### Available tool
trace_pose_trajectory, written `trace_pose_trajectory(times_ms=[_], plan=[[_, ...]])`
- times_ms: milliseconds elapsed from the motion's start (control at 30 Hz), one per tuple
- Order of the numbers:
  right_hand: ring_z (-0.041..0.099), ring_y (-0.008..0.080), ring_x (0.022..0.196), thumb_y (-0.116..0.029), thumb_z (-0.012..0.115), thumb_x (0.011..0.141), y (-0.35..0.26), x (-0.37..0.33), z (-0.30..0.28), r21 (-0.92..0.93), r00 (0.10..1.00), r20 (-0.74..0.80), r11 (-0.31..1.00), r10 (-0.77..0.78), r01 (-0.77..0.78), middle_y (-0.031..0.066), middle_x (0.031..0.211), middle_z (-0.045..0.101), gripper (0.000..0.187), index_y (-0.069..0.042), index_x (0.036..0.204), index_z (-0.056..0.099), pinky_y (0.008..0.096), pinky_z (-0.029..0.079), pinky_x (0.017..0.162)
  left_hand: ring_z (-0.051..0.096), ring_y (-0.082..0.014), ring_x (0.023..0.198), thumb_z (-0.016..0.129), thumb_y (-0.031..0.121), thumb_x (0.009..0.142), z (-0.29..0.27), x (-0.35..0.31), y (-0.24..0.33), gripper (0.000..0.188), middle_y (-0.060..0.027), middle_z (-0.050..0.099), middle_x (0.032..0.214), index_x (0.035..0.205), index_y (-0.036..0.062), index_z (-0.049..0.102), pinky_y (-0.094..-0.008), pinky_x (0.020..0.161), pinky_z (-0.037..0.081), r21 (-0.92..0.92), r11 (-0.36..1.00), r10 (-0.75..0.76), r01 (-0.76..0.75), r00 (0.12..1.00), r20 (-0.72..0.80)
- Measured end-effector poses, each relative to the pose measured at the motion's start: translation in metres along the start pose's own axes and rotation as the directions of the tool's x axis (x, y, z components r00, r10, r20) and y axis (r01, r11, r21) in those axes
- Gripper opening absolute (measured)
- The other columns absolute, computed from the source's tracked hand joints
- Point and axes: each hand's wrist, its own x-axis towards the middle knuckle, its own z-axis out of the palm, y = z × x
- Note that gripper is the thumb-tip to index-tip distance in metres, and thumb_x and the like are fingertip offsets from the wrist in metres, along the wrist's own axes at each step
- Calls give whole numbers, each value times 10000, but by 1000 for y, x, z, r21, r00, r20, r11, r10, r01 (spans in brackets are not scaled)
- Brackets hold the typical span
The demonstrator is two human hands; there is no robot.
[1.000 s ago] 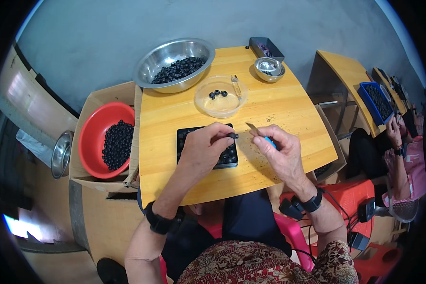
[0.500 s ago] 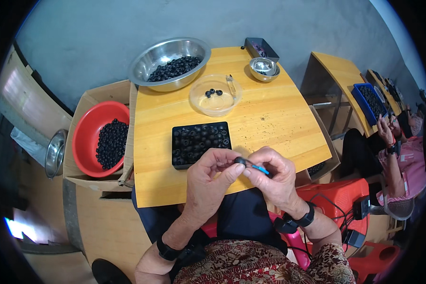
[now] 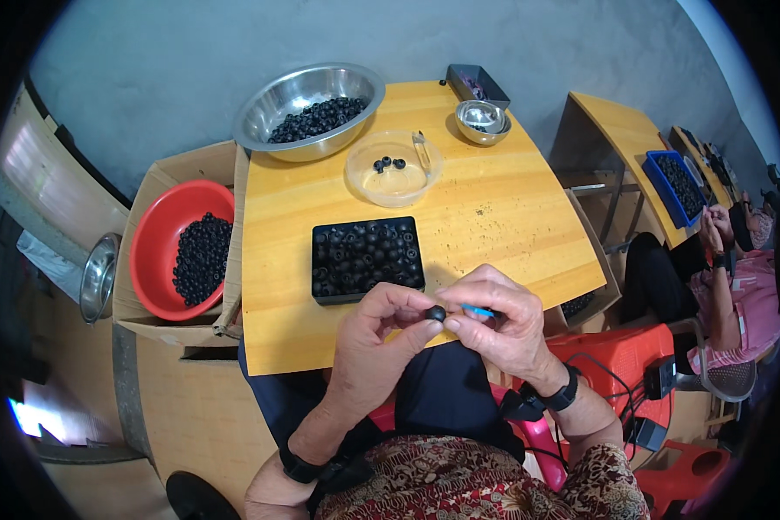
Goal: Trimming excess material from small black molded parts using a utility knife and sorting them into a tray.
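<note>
Over the near edge of the table, my left hand pinches a small round black part between thumb and fingertips. My right hand is closed on a thin tool with a blue handle, close beside the part. The tool's tip is too small or hidden to make out. Just beyond my left hand sits a black square tray, holding many similar black parts.
A clear plastic bowl with several black parts stands behind the tray. Farther back are a large steel basin, small metal bowls and a dark box. A red basin sits left; a co-worker sits right.
The black part has come slightly nearer to me and turned in my left fingers. Less of the blue handle shows in my right hand. The co-worker's hands have come together.
</note>
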Motion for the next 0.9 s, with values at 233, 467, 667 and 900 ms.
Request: trace_pose_trajectory(times_ms=[233,467,667,900], plan=[[644,171,845,11,741,799,-3,-1,1,5,996,83,999,31,-31,83,953,672,341,-24,1135,696,279,526,720,635,-111,961,677,-9,894,-6,-1,0,239,-53,652,1031,1108,25,577,-257,887,532,-327,919,-216,222,975,55],[660,194,841,19,734,791,4,-7,7,-48,998,-10,997,-59,58,98,970,679,322,-23,1108,704,288,539,691,637,-108,964,659,71,930,-6,-4,-6,202,-50,668,1047,1124,38,616,-256,866,528,-469,814,-346,343,935,83],[629,181,761,-47,745,775,8,-8,7,-212,975,-23,954,-222,213,115,922,655,300,-2,1068,701,294,522,629,634,-96,957,663,96,933,-4,-5,-6,210,-24,666,1026,1136,68,617,-242,870,512,-445,819,-379,362,924,53],[645,223,817,-21,691,836,0,-14,13,-37,963,-268,999,8,-18,149,964,650,177,8,1001,633,308,523,689,650,-128,955,656,76,933,-1,-7,-4,201,-55,674,1026,1123,39,603,-267,870,531,-406,861,-321,307,947,34]])
